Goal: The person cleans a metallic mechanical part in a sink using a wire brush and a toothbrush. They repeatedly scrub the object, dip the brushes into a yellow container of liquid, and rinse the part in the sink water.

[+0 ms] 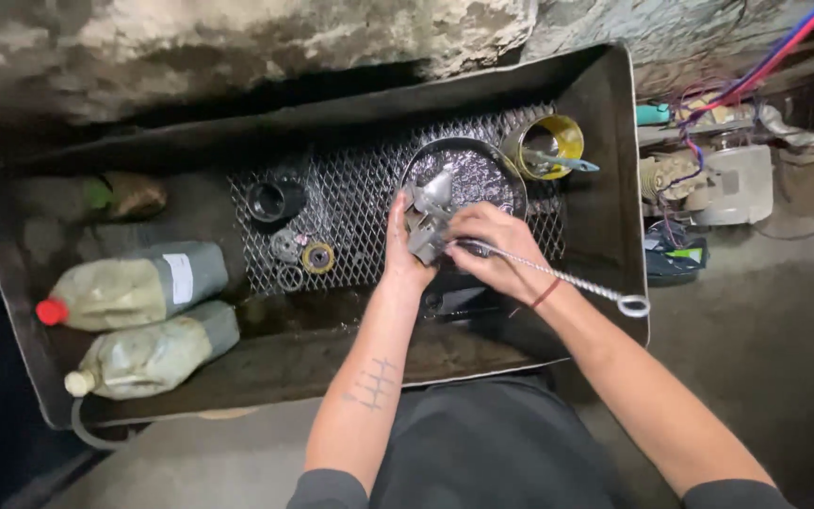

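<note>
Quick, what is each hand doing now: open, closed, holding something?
Left hand: closed on the grey metal part.
Right hand: closed on the twisted-wire brush, working it against the part.

The part [426,219] looked dull grey metal; the brush [558,275] had a twisted wire handle; the mesh [350,217] was shiny, the jugs [143,283] grimy plastic.

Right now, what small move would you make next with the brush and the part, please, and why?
Probably keep the left hand steadying the metal part above the bowl and draw the wire brush in the right hand across it: the brush tip already meets the part.
</note>
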